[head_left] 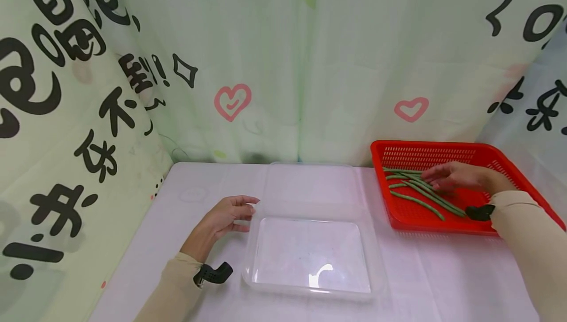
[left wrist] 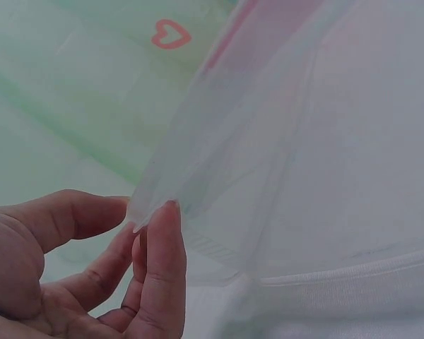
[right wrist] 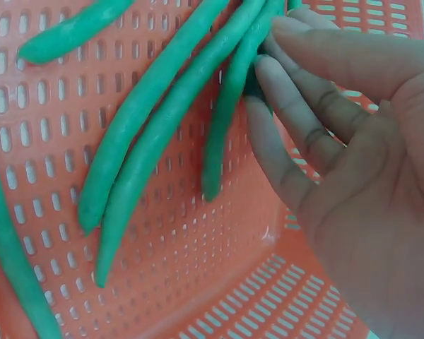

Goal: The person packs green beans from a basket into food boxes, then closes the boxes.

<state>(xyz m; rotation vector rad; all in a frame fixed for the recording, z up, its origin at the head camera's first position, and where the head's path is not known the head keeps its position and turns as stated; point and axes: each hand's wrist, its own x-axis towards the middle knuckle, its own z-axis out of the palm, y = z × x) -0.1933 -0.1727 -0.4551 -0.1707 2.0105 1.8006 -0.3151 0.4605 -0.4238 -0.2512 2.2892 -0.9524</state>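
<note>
A clear plastic container (head_left: 310,290) with a low rectangular tray shape lies on the table in front of me. My left hand (head_left: 232,216) is at its left rim, and in the left wrist view thumb and fingers pinch the thin clear edge (left wrist: 152,205). Inside the red basket (head_left: 398,222) at the right lie several long green beans (head_left: 414,201). Over their far ends reaches my right hand (head_left: 460,177); in the right wrist view its thumb and fingertips pinch at a green bean (right wrist: 230,106) among the bunch, partly hidden by the fingers.
A clear flat panel (head_left: 310,181) extends behind the container toward the curtain. The pale curtain (head_left: 301,66) with black writing and pink hearts closes off the back and sides. Under everything is a white-covered table (head_left: 212,287). The basket's perforated wall rises around the beans.
</note>
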